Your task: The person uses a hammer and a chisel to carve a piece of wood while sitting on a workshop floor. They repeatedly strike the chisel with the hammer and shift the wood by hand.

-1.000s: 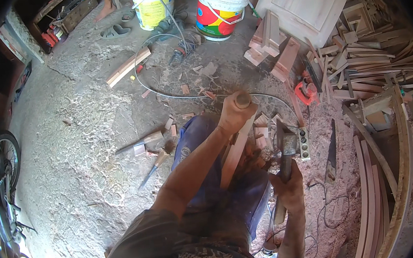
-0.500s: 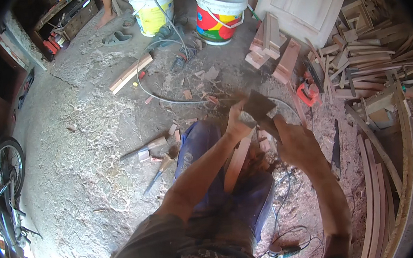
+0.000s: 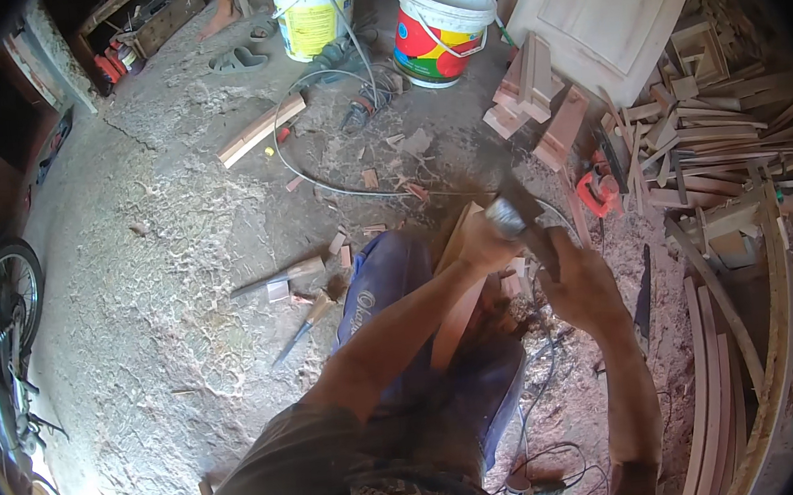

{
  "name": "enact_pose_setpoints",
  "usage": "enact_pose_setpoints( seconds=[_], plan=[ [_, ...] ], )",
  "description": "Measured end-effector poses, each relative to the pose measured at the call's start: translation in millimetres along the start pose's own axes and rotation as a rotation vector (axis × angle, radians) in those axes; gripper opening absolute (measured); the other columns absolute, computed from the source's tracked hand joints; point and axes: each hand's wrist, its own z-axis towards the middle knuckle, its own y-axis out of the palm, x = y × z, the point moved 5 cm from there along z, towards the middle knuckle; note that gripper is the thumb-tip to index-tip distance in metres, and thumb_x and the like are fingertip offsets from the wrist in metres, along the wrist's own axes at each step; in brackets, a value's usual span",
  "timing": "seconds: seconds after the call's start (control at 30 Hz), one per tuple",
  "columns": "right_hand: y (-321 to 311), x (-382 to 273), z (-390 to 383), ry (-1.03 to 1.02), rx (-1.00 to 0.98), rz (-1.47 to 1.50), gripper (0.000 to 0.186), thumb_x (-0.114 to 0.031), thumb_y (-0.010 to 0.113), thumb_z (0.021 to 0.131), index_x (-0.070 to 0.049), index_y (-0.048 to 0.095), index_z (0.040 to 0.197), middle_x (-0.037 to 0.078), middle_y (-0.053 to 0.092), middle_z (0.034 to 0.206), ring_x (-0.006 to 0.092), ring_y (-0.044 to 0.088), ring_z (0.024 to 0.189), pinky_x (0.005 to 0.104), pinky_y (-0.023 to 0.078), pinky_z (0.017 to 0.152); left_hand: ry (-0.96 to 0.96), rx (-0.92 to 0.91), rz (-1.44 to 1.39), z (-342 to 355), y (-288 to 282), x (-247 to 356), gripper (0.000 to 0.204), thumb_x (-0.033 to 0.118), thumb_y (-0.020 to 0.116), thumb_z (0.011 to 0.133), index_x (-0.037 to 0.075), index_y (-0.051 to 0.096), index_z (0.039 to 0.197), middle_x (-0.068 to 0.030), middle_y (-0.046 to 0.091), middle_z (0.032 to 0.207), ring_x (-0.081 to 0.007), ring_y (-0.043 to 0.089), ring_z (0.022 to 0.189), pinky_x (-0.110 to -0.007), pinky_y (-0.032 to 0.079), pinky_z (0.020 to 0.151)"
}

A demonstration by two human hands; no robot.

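At the far left, a spoked wheel (image 3: 10, 294) stands at the edge of the rough floor (image 3: 163, 299). Farther right, two wooden-handled tools, the upper one (image 3: 280, 276) and the lower one (image 3: 302, 328), lie beside the person's blue-trousered left leg (image 3: 376, 283), with a pale wood strip (image 3: 261, 130) farther off. A bucket with a yellow label (image 3: 317, 16) is at the top, near grey sandals (image 3: 240, 62).

In the middle, a wooden piece (image 3: 461, 322) slants up between the person's thighs. The left hand (image 3: 487, 244) is at its upper part, fingers curled; I cannot tell what they close on, as blur and a hammer hide it. Just to the right, the right hand (image 3: 577, 287) is wrapped around the handle of that hammer (image 3: 539, 245), whose head blurs close to the left hand. A multicoloured bucket (image 3: 439, 43) stands beyond both hands.

On the right, a red-handled tool (image 3: 598, 192) lies near a pale panelled board (image 3: 616, 2), then come piled offcuts (image 3: 719, 130) and long curved strips (image 3: 711, 389).
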Motion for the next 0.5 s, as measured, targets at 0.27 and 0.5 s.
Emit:
enact_pose_setpoints(
  seconds=[0.27,0.5],
  plan=[
    [-19.4,-12.6,-5.8,0.188,0.281,0.24,0.042,-0.005,0.063,0.09,-0.005,0.044,0.127,0.025,0.069,0.081,0.044,0.071,0.081,0.0503,0.057,0.066,-0.334,-0.048,-0.24,5.3,-11.9,-7.8,0.021,0.006,0.07,0.078,0.005,0.066,0.099,-0.0079,0.067,0.087,-0.0118,0.06,0.077,-0.029,0.051,0.073],
    [-8.9,-7.8,-15.6,0.097,0.095,0.169,0.041,-0.008,0.063,0.09,-0.005,0.046,0.127,0.029,0.068,0.085,0.0474,0.069,0.077,0.0528,0.055,0.063,-0.235,-0.024,-0.308,2.8,-5.0,3.6,0.025,0.014,0.076,0.078,0.004,0.067,0.1,-0.0053,0.07,0.084,-0.0123,0.064,0.077,-0.031,0.053,0.073]
  ],
)
